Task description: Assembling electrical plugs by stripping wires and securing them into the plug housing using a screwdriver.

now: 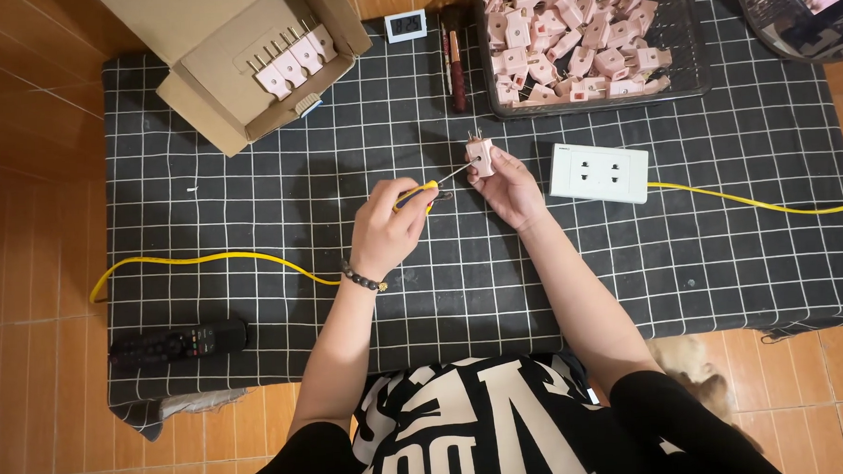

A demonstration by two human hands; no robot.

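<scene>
My left hand (390, 227) grips a screwdriver (418, 194) with a yellow and black handle, its thin shaft pointing right into a pink plug. My right hand (511, 186) holds that pink plug (479, 153) upright above the black checked cloth (250, 207), metal prongs up. The two hands are close together at the middle of the cloth. A beaded bracelet sits on my left wrist.
A wire basket (694, 73) holds several pink plugs at the back. An open cardboard box (235, 89) holds a row of plugs at back left. A white socket strip (599, 172) with a yellow cable (205, 260) lies right. A remote control (180, 343) lies front left.
</scene>
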